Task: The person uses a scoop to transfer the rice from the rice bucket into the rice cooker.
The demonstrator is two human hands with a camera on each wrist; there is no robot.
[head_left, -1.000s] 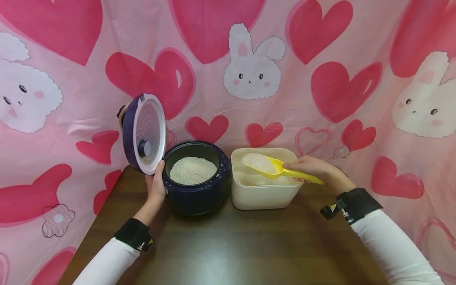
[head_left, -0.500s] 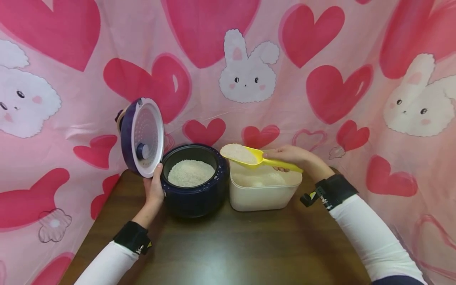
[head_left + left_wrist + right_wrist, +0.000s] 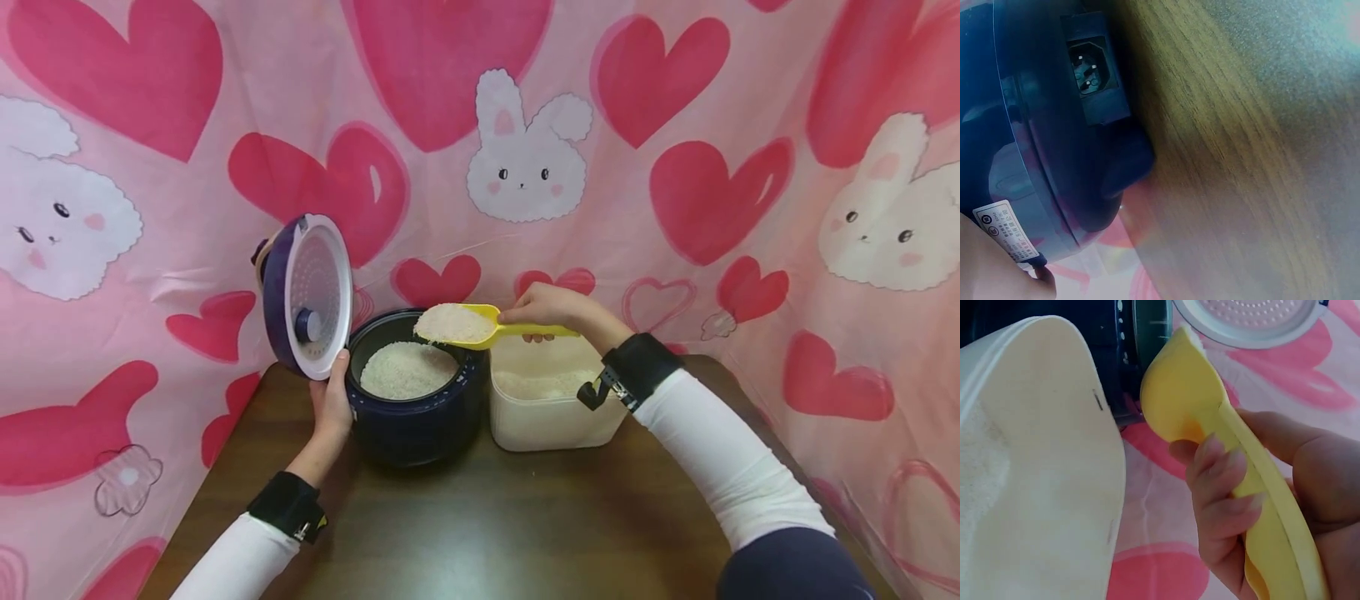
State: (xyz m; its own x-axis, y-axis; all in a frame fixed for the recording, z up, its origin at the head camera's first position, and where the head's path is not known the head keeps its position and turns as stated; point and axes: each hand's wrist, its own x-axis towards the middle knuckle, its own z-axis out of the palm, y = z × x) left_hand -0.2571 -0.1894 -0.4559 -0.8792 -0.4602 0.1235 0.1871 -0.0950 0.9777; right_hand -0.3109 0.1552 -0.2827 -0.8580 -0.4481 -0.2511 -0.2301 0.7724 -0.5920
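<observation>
My right hand (image 3: 551,308) grips the handle of a yellow scoop (image 3: 1241,456) heaped with white rice (image 3: 450,323). The scoop's front is over the right rim of a dark blue rice cooker (image 3: 420,429), held nearly level. Inside the cooker's pot lies a mound of rice (image 3: 408,371). The cooker's lid (image 3: 315,292) stands raised on the left, its pale inner side facing right. At the lid's lower edge my left hand (image 3: 332,404) holds on, thumb in front and fingers behind. In the left wrist view, this hand (image 3: 997,262) is beside the cooker's label (image 3: 1007,230).
A cream bin (image 3: 555,425) with rice at its bottom stands just right of the cooker, partly behind my right forearm. Both rest on a dark wooden table (image 3: 480,517). A pink cloth (image 3: 435,192) with hearts and rabbits hangs behind. The cooker's power socket (image 3: 1088,67) faces the left wrist camera.
My right hand has carried the loaded scoop leftward from above the cream bin to the cooker's right rim. My left hand has stayed at the lid, and the head view has shifted slightly.
</observation>
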